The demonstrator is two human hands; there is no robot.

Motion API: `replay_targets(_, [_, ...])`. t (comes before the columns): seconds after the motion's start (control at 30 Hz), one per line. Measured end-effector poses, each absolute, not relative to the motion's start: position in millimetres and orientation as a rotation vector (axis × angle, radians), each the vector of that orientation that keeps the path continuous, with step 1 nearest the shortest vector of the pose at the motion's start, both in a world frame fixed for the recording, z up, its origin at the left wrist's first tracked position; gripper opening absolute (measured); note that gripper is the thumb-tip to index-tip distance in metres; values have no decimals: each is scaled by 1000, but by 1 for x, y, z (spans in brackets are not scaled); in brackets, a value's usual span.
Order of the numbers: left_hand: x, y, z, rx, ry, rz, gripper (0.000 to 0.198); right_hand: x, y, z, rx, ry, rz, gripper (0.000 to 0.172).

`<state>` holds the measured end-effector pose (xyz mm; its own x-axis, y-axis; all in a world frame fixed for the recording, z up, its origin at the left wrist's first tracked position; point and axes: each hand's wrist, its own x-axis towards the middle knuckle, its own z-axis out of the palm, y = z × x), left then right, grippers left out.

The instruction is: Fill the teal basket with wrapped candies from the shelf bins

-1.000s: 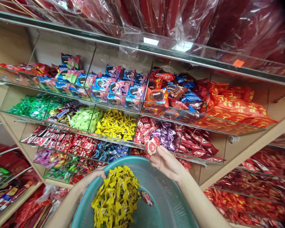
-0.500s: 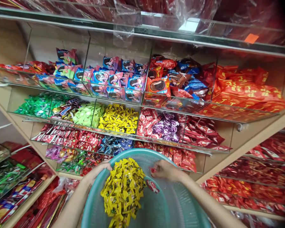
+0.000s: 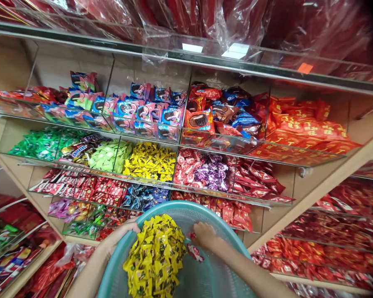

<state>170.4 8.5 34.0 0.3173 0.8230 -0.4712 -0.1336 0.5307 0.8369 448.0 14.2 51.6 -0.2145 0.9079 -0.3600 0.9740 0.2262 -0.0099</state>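
A teal plastic basket (image 3: 205, 209) tilts toward me below the shelves. My left hand (image 3: 119, 236) grips its rim on the left side, fingers closed over the edge. A heap of yellow-wrapped candies (image 3: 155, 256) fills the basket's left part. Inside the right part, my right hand (image 3: 203, 235) is closed, with a small red-wrapped candy (image 3: 192, 235) at its fingertips, mostly covered by them. Just below that hand, a red and white wrapped candy (image 3: 195, 252) lies against the basket.
Glass-fronted shelves hold yellow candies (image 3: 151, 161), purple candies (image 3: 213, 174), green candies (image 3: 46, 142), cookie packs (image 3: 200, 120) and orange-red packets (image 3: 304, 124). Their clear front panels (image 3: 143, 182) stand close above the basket. Red goods fill more shelves at right (image 3: 335, 225).
The view has shifted, so the shelves sit a little further left and lower. My right hand has turned more knuckles-up and moved slightly down and left. My left hand keeps its grip on the rim.
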Motion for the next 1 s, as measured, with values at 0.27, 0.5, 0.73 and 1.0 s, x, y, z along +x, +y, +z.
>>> replay_targets(0.27, [174,11,35,754,1004,771,50,455,21,95,1732,2456,-465,40])
replay_targets(0.5, [174,11,34,710,1039,760,53,436,63,198,2134,3033,-271,33])
replay_targets(0.73, [174,12,34,707,1004,787,55,406,112,201,2370,2820,179,36])
replay_targets(1.0, [174,14,35,720,1024,792,59,419,112,198,2258,3277,-921,23])
